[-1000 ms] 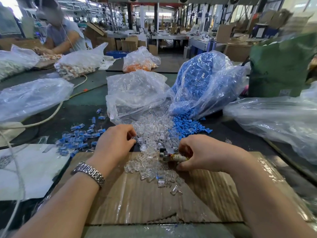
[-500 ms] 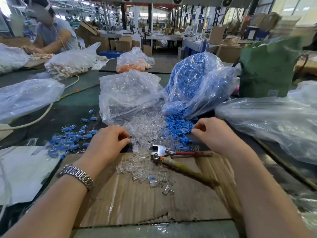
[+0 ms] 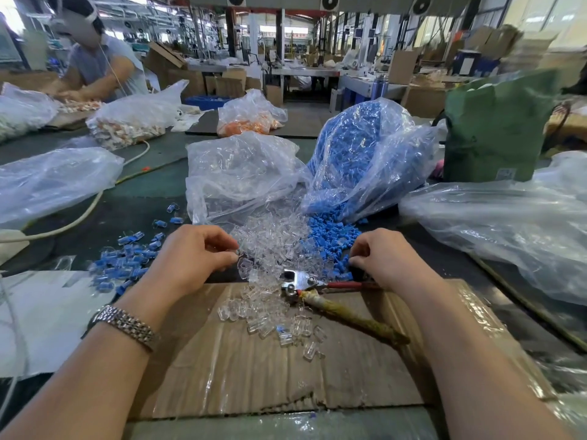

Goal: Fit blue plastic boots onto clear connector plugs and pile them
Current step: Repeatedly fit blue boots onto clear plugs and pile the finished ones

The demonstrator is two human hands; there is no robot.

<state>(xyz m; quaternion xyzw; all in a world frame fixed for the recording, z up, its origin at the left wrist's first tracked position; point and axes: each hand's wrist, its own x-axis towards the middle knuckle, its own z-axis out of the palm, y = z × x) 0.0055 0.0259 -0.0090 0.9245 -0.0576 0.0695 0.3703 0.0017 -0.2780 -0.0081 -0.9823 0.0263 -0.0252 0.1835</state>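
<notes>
Cardboard mat — clear plugs at left fingers

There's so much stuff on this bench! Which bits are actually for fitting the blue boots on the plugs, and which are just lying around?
For the job:
loose clear plugs
loose blue boots
finished pile
bag of clear plugs
bag of blue boots
left hand
right hand

Lying about:
pliers
green bag
bag of orange parts
white cable

I have both forearms reaching forward, palms down. My left hand, a metal watch on its wrist, has its fingers curled with thumb and forefinger pinched. My right hand is curled likewise, fingertips down.
</notes>
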